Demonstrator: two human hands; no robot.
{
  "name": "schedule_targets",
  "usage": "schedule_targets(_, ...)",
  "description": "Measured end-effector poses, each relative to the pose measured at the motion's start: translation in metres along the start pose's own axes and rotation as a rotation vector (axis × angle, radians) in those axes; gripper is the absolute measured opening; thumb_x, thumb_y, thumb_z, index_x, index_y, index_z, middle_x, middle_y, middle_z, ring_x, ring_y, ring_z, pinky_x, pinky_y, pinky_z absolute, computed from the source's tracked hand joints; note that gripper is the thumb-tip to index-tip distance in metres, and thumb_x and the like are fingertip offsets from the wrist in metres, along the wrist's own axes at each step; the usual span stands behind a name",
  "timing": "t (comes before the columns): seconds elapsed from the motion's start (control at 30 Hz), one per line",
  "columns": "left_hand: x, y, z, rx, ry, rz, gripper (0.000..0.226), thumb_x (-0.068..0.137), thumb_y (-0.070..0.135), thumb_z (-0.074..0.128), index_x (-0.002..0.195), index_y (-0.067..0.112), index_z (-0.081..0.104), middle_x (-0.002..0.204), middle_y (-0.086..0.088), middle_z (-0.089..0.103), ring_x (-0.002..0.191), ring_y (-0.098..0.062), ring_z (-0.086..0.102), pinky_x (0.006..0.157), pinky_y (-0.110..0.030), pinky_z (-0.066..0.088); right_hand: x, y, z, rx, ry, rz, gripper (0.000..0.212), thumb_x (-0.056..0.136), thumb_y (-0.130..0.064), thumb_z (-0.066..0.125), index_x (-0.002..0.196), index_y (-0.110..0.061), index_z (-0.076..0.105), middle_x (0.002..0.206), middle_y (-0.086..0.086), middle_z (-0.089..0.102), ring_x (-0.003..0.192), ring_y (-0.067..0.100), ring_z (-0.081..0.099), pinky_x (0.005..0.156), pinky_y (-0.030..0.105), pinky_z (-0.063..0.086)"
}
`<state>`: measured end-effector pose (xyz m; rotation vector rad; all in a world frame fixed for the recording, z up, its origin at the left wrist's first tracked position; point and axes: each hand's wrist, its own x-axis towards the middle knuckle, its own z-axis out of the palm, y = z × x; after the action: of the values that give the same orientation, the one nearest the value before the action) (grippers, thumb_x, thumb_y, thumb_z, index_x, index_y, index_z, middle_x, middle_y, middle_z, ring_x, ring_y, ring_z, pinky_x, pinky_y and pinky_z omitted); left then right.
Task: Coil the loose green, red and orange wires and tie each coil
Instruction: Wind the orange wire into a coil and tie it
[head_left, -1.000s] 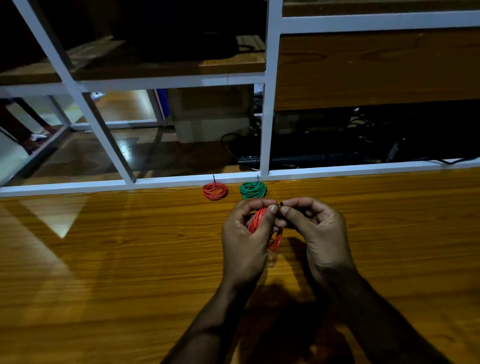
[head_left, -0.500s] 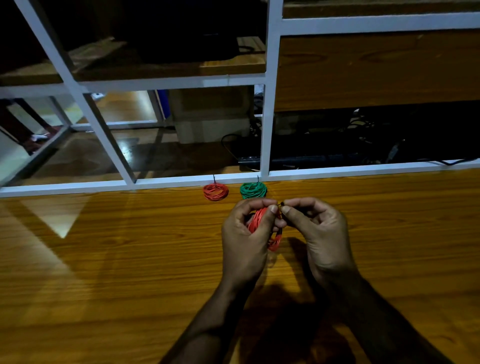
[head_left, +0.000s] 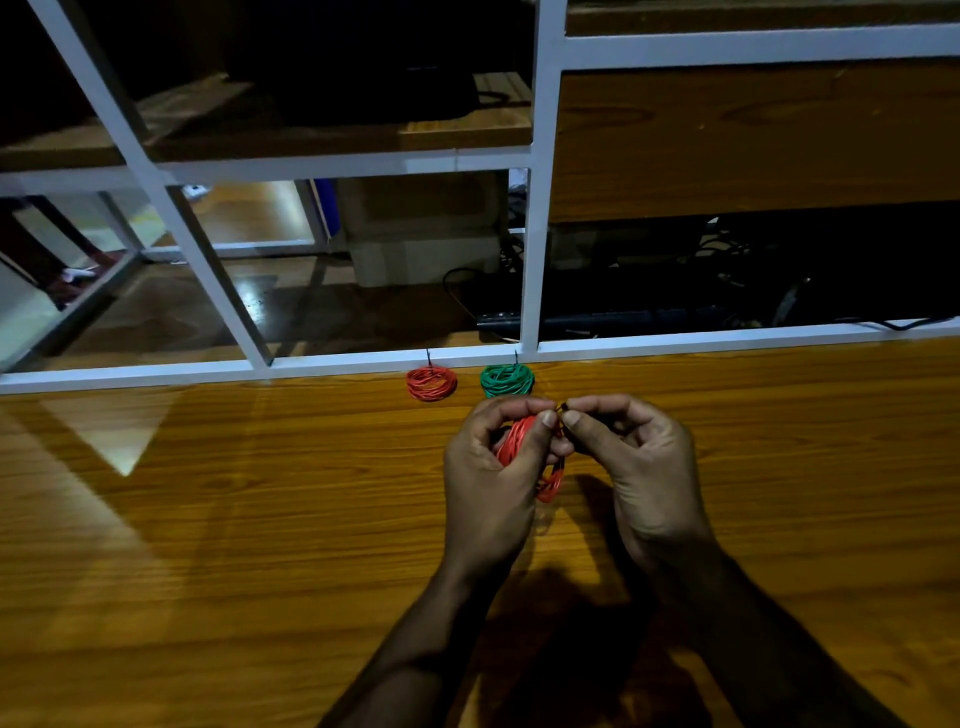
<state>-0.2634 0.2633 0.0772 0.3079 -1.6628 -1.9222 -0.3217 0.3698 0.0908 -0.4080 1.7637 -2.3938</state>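
Mostly my own fingers are hiding the work: my left hand (head_left: 488, 467) is curling round the coil of orange-red wire (head_left: 519, 441), so only an arc at the top and a few loops hanging below, between my palms, are showing. My right hand (head_left: 644, 467) is pinching a small dark tie (head_left: 561, 408) at the top of that coil, thumb and forefinger pressed together on it, meeting the left thumb tip. The tie itself is too small and too shadowed for me to make out how it is wound. The coil is hanging above the desk, not touching it, and my forearms are running off the bottom edge.

Farther back, a tied coil of red wire (head_left: 431, 383) and a tied coil of green wire (head_left: 506, 380) are lying side by side but apart on the glossy brown wooden desk (head_left: 208, 519), just beside its far edge, each with a thin dark tie end sticking up. A pale patch of light is reflecting off the wood at the left. A white metal frame (head_left: 535, 208) is rising along the back edge. Behind it, in dim light, a wooden shelf (head_left: 457, 124), a wooden panel (head_left: 753, 135), a pale box (head_left: 421, 234) and a tangle of dark cables (head_left: 727, 260) are showing, though the darkest parts are unreadable.
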Motion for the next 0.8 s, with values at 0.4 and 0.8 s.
schedule_targets(0.4, 0.0010, -0.0010, -0.0005, 0.015, 0.015, -0.004, 0.009, 0.094, 0.015, 0.068, 0.103, 0.015, 0.071, 0.102, -0.018, 0.070, 0.087, -0.024, 0.073, 0.073, -0.026, 0.057, 0.0000, 0.0019, -0.0020, -0.025, -0.014, 0.016, 0.011, 0.081, -0.003, 0.073, 0.086, -0.013, 0.073, 0.085, 0.003, 0.076, 0.084, 0.017, 0.072, 0.074, 0.027, 0.057)
schedule_targets(0.8, 0.0028, -0.0013, 0.0000, 0.157, 0.044, 0.080, 0.008, 0.091, 0.012, 0.071, 0.098, 0.015, 0.073, 0.103, 0.002, 0.068, 0.102, -0.016, 0.069, 0.084, -0.027, 0.058, -0.0003, 0.0011, -0.0020, 0.071, -0.039, 0.096, 0.016, 0.075, -0.010, 0.073, 0.091, -0.008, 0.072, 0.080, 0.004, 0.074, 0.075, 0.015, 0.071, 0.069, 0.023, 0.058)
